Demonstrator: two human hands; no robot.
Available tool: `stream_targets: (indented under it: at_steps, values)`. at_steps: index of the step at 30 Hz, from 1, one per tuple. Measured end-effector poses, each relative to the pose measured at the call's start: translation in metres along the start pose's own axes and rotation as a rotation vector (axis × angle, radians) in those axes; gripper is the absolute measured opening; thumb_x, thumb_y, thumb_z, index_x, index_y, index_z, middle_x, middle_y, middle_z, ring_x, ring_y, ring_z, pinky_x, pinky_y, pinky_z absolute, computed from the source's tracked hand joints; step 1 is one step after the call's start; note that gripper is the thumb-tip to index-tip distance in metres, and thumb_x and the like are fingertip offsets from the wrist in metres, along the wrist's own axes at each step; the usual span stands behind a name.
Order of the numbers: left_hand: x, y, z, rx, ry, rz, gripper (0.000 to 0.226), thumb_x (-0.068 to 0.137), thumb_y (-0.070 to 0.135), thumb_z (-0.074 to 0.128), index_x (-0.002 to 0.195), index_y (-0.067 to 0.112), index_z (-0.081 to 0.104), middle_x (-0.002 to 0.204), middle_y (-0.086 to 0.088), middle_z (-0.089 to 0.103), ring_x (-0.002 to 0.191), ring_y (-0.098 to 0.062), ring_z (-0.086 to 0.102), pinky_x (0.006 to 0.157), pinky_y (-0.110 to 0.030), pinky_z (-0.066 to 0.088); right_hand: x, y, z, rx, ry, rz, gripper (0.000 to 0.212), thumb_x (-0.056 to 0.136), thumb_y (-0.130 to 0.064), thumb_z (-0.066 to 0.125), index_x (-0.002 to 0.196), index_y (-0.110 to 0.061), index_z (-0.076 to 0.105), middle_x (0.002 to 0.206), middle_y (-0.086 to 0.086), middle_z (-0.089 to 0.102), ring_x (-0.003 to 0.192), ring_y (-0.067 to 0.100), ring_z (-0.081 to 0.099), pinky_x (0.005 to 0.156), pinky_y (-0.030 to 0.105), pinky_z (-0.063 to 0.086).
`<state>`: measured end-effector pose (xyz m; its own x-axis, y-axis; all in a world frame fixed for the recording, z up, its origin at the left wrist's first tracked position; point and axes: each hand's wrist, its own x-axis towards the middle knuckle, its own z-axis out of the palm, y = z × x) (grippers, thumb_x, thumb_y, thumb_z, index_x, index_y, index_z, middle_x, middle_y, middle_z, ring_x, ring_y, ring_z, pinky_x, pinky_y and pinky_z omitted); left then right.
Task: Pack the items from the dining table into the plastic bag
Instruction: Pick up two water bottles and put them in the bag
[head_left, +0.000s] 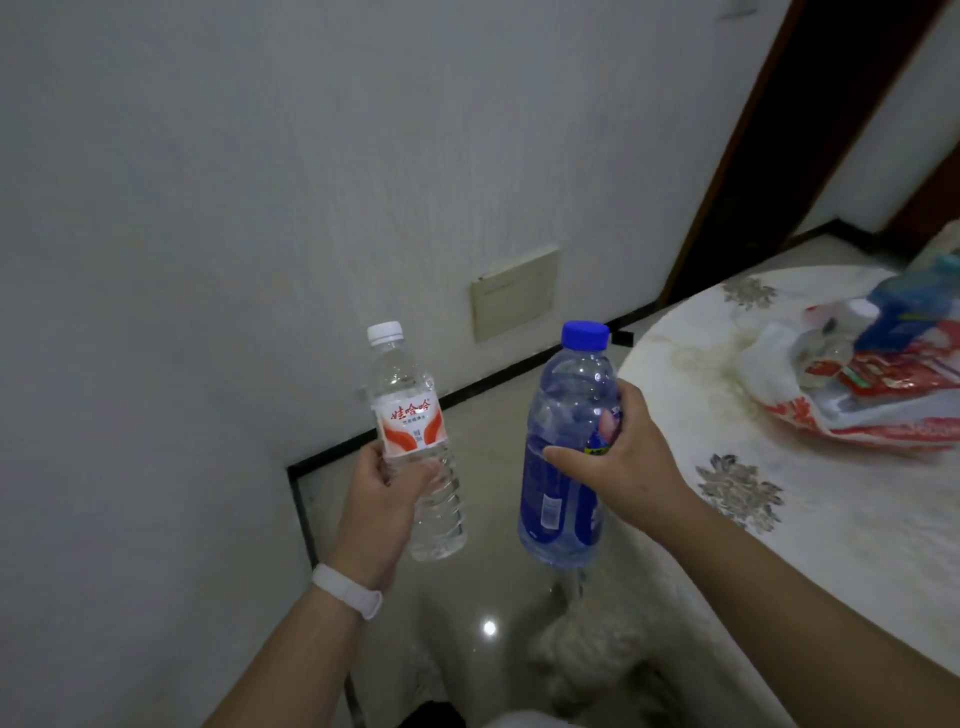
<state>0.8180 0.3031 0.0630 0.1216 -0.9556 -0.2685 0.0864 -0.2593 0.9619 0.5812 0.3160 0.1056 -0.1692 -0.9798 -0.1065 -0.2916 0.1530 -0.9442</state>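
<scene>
My left hand (382, 501) grips a clear water bottle (410, 415) with a white cap and a red-and-white label, held upright over the floor. My right hand (618, 457) grips a bigger blue-tinted bottle (563, 415) with a blue cap and blue label, also upright, just left of the table's edge. The plastic bag (852, 400), white with red print, lies open on the dining table (779, 467) at the right, with blue and red packets inside it. Both bottles are off the table, to the left of the bag.
The round table has a pale floral cloth that hangs over its edge. A white wall with a beige panel (514, 299) stands close on the left. Glossy floor tiles lie below the bottles. A dark doorway (810, 130) is at the upper right.
</scene>
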Motion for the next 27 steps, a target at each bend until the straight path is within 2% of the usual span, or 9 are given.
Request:
stream_targets:
  at_steps: [3,6,8,11,14,17,21,25,27]
  values:
    - [0.059,0.015,-0.009,-0.006,-0.106,-0.036,0.028,0.084,0.009,0.069,0.109,0.020,0.060,0.103,-0.006,0.072,0.089,-0.025,0.071,0.075,-0.041,0.055,0.034,-0.020,0.018,-0.016,0.097,0.048,0.070,0.071,-0.021,0.086,0.117,-0.042,0.038,0.106,-0.019,0.060,0.095,0.000,0.062,0.063,0.013,0.049]
    - [0.117,0.030,-0.012,0.019,-0.194,-0.062,0.034,0.083,0.014,0.071,0.113,0.023,0.058,0.107,-0.006,0.071,0.093,-0.027,0.070,0.080,-0.047,0.056,0.063,-0.032,0.031,0.019,0.218,0.064,0.073,0.069,-0.018,0.086,0.123,-0.036,0.039,0.101,-0.019,0.062,0.086,-0.006,0.065,0.058,0.011,0.050]
    - [0.144,0.037,-0.009,0.040,-0.249,-0.076,0.041,0.078,0.023,0.075,0.116,0.022,0.058,0.107,-0.007,0.071,0.094,-0.030,0.070,0.083,-0.054,0.056,0.076,-0.034,0.036,0.040,0.280,0.091,0.074,0.069,-0.018,0.086,0.123,-0.036,0.039,0.100,-0.020,0.063,0.085,-0.009,0.064,0.059,0.011,0.050]
    - [0.178,0.050,0.001,0.045,-0.299,-0.097,0.055,0.067,0.039,0.078,0.115,0.018,0.061,0.107,-0.011,0.071,0.094,-0.034,0.070,0.083,-0.060,0.055,0.095,-0.037,0.040,0.032,0.349,0.125,0.077,0.067,-0.022,0.087,0.126,-0.035,0.039,0.104,-0.020,0.063,0.091,-0.001,0.065,0.067,0.016,0.050]
    - [0.210,0.059,0.022,0.071,-0.357,-0.080,0.051,0.072,0.036,0.081,0.113,0.016,0.059,0.105,-0.008,0.071,0.091,-0.030,0.071,0.080,-0.053,0.057,0.121,-0.034,0.039,0.028,0.398,0.146,0.078,0.067,-0.023,0.087,0.127,-0.034,0.039,0.107,-0.019,0.062,0.093,0.000,0.064,0.067,0.015,0.049]
    - [0.246,0.065,0.042,0.130,-0.415,-0.054,0.039,0.079,0.031,0.075,0.111,0.022,0.056,0.105,-0.002,0.071,0.089,-0.020,0.072,0.077,-0.042,0.057,0.158,-0.027,0.037,0.049,0.430,0.169,0.076,0.068,-0.020,0.087,0.126,-0.034,0.039,0.105,-0.019,0.062,0.091,-0.002,0.064,0.061,0.011,0.049]
    - [0.302,0.076,0.068,0.215,-0.467,-0.036,0.038,0.078,0.031,0.074,0.111,0.023,0.055,0.103,0.001,0.071,0.086,-0.013,0.072,0.073,-0.035,0.056,0.230,-0.013,0.033,0.124,0.442,0.198,0.073,0.070,-0.019,0.086,0.124,-0.034,0.039,0.102,-0.020,0.061,0.089,-0.002,0.064,0.061,0.012,0.049]
    - [0.362,0.095,0.100,0.299,-0.437,-0.018,0.037,0.080,0.026,0.075,0.111,0.020,0.056,0.104,-0.002,0.071,0.087,-0.017,0.072,0.078,-0.038,0.058,0.311,-0.003,0.026,0.199,0.441,0.207,0.070,0.068,-0.022,0.088,0.121,-0.034,0.044,0.100,-0.018,0.065,0.088,0.000,0.067,0.070,0.021,0.055]
    - [0.390,0.109,0.119,0.345,-0.429,-0.015,0.034,0.083,0.024,0.073,0.112,0.020,0.056,0.104,-0.002,0.071,0.085,-0.015,0.072,0.079,-0.040,0.058,0.346,-0.005,0.017,0.265,0.423,0.207,0.068,0.071,-0.017,0.086,0.122,-0.032,0.044,0.100,-0.016,0.065,0.084,-0.005,0.067,0.066,0.018,0.054]
